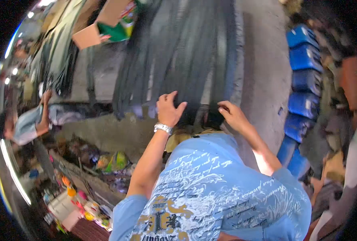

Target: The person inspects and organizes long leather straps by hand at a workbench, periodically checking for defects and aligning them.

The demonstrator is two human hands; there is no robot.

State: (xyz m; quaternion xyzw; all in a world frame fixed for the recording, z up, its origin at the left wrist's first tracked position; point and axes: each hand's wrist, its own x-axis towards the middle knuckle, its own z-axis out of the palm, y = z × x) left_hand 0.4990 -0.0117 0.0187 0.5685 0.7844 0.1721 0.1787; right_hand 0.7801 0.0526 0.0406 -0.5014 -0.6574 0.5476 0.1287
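Long dark strips (182,52) of flat material lie side by side over the table, their near ends hanging at its edge. My left hand (171,110), with a metal-band watch (162,128) at the wrist, is over the near ends of the strips. Its fingers are spread and its thumb points right; nothing shows in its grasp. To the right, my right hand (232,115) is beside the rightmost strips, fingers loosely bent and a little apart, with nothing visible between them. The strips look blurred.
An open cardboard box (88,37) with green printing stands on the far left of the table. Blue plastic containers (305,78) line the floor at right. Another person (27,124) works at far left. Colourful items (118,161) lie below the table at left.
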